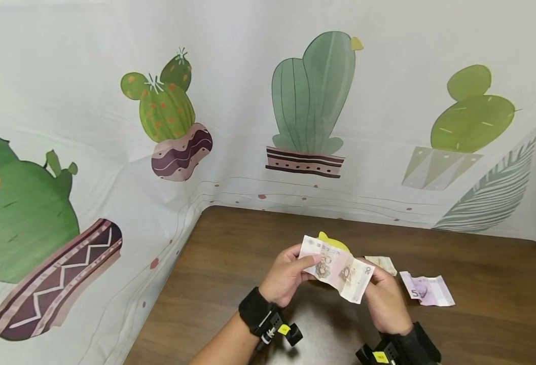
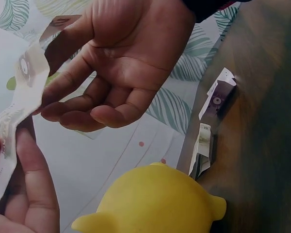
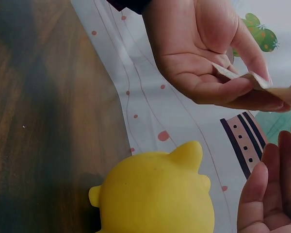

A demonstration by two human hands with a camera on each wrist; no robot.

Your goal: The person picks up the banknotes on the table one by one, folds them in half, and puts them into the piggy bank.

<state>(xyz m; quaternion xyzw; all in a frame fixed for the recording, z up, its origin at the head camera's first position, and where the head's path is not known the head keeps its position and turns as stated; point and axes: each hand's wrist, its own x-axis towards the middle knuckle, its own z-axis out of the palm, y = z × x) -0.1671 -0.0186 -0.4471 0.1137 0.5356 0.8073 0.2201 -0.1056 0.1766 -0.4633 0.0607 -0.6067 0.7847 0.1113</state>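
Pink banknote [image 1: 338,268], creased, is held in the air above the wooden table [image 1: 231,263], near its back edge. Left hand [image 1: 288,276] pinches the note's left end between thumb and fingers; right hand [image 1: 384,299] pinches the lower right end, thumb on the face of the note. In the left wrist view the note [image 2: 19,92] runs between the two hands, bent into a shallow zigzag, not flat.

Yellow piggy bank [image 1: 333,241] stands on the table directly behind the note, mostly hidden by it in the head view; both wrist views show its rounded yellow body [image 3: 157,194] below the hands, not touched by either. Slot not visible.

Two more notes lie on the table to the right: a small folded pale one [image 1: 382,263] just beside the bank and a crumpled purple one [image 1: 427,291] nearer the right edge.

Judgement: one note in hand, being straightened or folded; not yet in the bank. Two notes left untouched.
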